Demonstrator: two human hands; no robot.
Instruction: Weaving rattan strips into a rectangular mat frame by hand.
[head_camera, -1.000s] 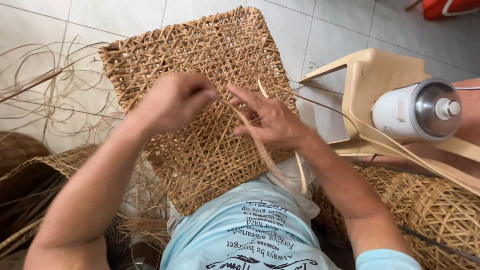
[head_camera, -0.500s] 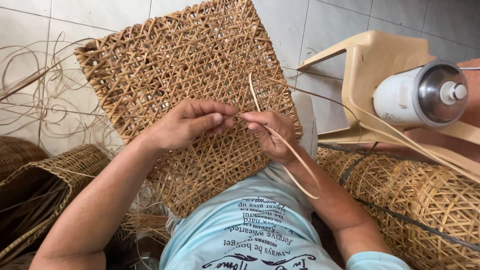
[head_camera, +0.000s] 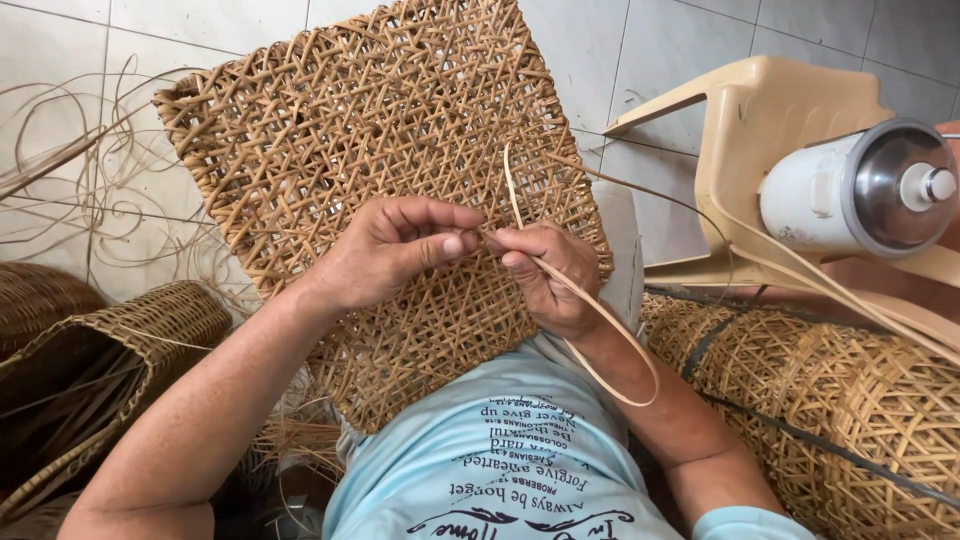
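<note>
The woven panel (head_camera: 370, 170) rests tilted on my lap, its far edge toward the tiled floor (head_camera: 690, 40). My left hand (head_camera: 395, 250) lies on the panel's middle, thumb and fingers pinched shut on a thin cane strip (head_camera: 600, 320). My right hand (head_camera: 545, 275), just beside it, grips the same strip, which loops below the panel over my blue shirt (head_camera: 500, 450)

Brightness: bright, even daylight across the frame.
Shadows: soft and short; darkest at lower left inside the basket (head_camera: 95, 370).
Glare: small highlight on the metal cap (head_camera: 900, 185), upper right; mild sheen on the floor tiles (head_camera: 60, 70).
Focus: sharp at centre on the woven panel (head_camera: 370, 150).
Distortion: slight wide-angle bending toward the edges.
</note>
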